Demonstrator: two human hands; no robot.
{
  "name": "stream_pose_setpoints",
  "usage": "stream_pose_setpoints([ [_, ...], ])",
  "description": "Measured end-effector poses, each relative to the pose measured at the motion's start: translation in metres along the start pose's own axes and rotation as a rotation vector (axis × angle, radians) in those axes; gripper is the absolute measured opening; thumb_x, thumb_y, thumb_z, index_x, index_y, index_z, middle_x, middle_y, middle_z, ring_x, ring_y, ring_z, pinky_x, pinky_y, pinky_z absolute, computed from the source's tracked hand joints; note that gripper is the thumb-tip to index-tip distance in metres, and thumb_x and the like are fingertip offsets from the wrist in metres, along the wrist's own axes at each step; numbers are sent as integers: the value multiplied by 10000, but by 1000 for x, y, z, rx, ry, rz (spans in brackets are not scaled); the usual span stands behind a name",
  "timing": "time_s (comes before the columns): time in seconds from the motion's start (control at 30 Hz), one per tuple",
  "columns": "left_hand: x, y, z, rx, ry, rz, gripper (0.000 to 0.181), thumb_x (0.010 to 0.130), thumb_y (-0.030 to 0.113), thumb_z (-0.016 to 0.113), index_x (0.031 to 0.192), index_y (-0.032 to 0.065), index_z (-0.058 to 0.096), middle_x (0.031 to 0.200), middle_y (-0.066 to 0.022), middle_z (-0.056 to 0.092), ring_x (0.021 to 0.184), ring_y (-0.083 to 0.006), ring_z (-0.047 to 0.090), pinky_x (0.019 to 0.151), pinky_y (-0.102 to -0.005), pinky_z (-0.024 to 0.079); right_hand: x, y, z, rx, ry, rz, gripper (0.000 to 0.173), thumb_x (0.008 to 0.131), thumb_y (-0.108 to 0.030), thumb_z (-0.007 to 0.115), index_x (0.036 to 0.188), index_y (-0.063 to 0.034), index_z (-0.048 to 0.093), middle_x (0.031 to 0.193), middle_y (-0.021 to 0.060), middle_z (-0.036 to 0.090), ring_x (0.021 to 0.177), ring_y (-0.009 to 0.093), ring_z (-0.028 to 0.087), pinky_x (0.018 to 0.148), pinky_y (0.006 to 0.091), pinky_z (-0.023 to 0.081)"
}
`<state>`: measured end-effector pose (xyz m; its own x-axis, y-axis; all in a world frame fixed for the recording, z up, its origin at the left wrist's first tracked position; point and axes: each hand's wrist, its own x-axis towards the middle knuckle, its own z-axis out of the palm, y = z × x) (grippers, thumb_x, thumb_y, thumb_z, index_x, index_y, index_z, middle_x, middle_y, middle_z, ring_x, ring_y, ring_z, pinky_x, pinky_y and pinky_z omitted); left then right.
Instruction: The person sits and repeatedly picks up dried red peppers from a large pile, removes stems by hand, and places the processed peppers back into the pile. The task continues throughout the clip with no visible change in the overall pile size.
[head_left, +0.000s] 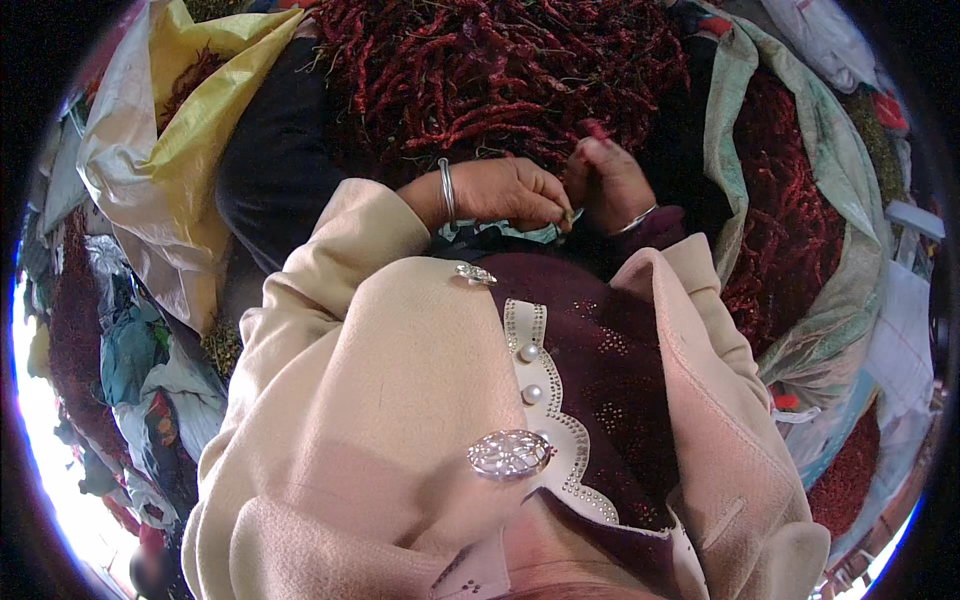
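Note:
A large heap of dried red chili peppers (487, 82) lies before me, between my dark-clothed legs. My left hand (499, 191), on the picture's left side with a silver bangle at its wrist, is in front of the heap. Its fingertips pinch something small and pale, perhaps a chili stem. My right hand (611, 180), also with a bangle, is curled close beside it, with a red chili (595, 129) showing at its fingers. The inner side of that hand is partly hidden. Below both hands lies a piece of pale green material (525, 232).
A yellow and white woven sack (180, 172) with some chilies stands at the left. On the right, an open greenish woven sack (862, 247) holds many red chilies (787, 210). Plastic bags and cloths (131, 352) lie farther left; another chili pile (847, 472) is at the lower right.

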<state>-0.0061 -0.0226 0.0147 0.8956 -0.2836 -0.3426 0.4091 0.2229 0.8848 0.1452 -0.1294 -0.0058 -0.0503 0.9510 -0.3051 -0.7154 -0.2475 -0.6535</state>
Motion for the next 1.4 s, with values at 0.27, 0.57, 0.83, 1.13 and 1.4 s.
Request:
stream_pose_setpoints([
  [0.27,6,-22,-55,1413,984,-126,294,698,204,521,953,60,488,887,-127,502,838,-279,469,737,-354,386,0,-2,-13,153,408,-48,72,756,-42,421,802,-74,467,693,55,507,618,173,485,579,295,418],
  [0.57,-2,-25,-59,1457,954,117,182,711,179,491,849,75,545,780,-87,531,755,-262,495,689,-342,400,3,-2,-17,-10,457,-186,60,719,-42,466,772,-70,458,636,13,464,537,136,421,519,265,378],
  [0.83,-20,11,-31,1271,899,438,124,708,182,483,772,90,537,739,-86,529,721,-247,497,637,-338,407,21,-18,20,-1598,200,-351,304,655,-92,558,949,-34,505,847,130,557,760,229,539,679,292,415],
  [1.13,-19,-3,-44,940,797,194,189,696,188,500,830,60,537,773,-116,549,703,-263,524,642,-320,416,25,-14,26,-1302,211,-15,233,691,-114,538,897,-10,508,802,120,558,739,214,530,666,288,404],
  [1.4,-9,-8,-47,61,690,391,160,714,63,423,842,-9,485,729,-40,520,681,-111,484,667,-214,383,22,-14,32,-123,332,-28,104,781,-190,470,828,-98,481,563,-28,367,507,84,339,467,216,284],
])
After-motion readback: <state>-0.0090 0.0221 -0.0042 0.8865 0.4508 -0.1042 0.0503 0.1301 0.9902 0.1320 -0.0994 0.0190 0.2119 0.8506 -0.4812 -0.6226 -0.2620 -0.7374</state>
